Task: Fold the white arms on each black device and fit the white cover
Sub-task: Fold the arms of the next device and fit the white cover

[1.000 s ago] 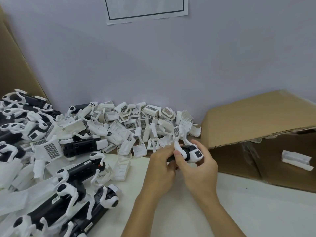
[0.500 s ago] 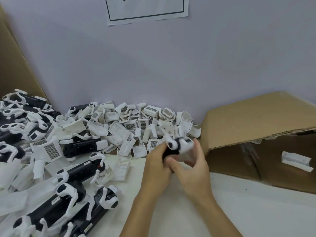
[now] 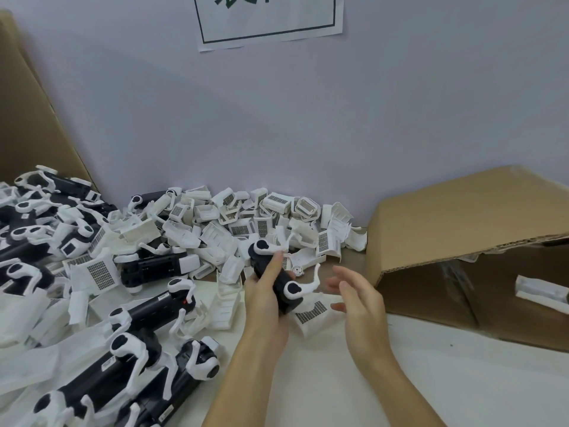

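Note:
My left hand (image 3: 267, 291) grips a black device (image 3: 278, 280) around its middle, held above the table near the centre. A white arm (image 3: 303, 286) sticks out from its near end toward the right, and another white arm (image 3: 271, 247) sits at its far end. My right hand (image 3: 354, 294) hovers just right of the device with fingers spread and relaxed, touching nothing. A white cover with a grid label (image 3: 311, 314) lies on the table under the device.
A heap of white covers (image 3: 246, 223) lies along the wall. Several black devices with unfolded white arms (image 3: 147, 315) crowd the left side. An open cardboard box (image 3: 462, 217) lies on its side at right, a white part (image 3: 542, 291) inside.
My right hand has let go of the device and drawn back to the right. My left hand has turned the device, so a white arm now points out to the right.

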`<state>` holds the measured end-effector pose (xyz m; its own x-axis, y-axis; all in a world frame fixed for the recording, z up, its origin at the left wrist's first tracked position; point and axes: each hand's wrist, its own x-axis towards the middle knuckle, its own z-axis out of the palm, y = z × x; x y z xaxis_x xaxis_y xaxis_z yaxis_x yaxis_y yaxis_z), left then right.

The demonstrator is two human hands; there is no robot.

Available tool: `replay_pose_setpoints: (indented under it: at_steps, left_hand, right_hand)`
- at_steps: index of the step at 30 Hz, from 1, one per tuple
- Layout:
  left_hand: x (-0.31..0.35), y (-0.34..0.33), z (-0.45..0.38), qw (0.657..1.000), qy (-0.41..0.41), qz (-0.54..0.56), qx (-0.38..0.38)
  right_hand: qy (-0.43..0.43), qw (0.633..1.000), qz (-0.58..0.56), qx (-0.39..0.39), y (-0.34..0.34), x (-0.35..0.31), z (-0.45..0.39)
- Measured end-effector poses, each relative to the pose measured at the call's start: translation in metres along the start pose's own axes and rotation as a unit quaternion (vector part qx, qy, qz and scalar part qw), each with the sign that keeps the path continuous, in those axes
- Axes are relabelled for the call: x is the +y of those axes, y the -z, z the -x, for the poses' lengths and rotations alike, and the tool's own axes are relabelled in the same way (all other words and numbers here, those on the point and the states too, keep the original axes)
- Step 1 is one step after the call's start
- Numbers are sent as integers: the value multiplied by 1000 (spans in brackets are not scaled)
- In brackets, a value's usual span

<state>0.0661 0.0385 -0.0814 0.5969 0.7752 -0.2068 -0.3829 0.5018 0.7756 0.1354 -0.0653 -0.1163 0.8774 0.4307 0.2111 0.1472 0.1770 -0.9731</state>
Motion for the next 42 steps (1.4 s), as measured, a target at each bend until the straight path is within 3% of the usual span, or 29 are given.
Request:
replay_pose_setpoints:
  at_steps: [7,13,17,21,25,33,42]
  left_hand:
    - [-1,4,-2,991,54,96,-71]
    - [-7,2,-3,993,23,68,-93]
    - [-6,1,-2,992,45,68,-95]
    - [-8,2,-1,991,3,38,-131]
    - [-13,-1,0,985,-52,-25,-161]
    - [-17,-2,2,982,-38,-33,-184]
    - [-17,-1,2,982,-37,-28,-182]
  right_hand:
    - [19,998,58,-15,-3,4,-1]
    - [25,997,44,-66,-3,1,1]
    - [53,988,71,-125,-4,-2,4]
    - [77,981,85,-159,-5,-5,9]
    - [48,982,38,-177,-4,-5,9]
    - [9,991,2,-131,-4,-5,5]
    - [1,992,2,-129,-5,-4,5]
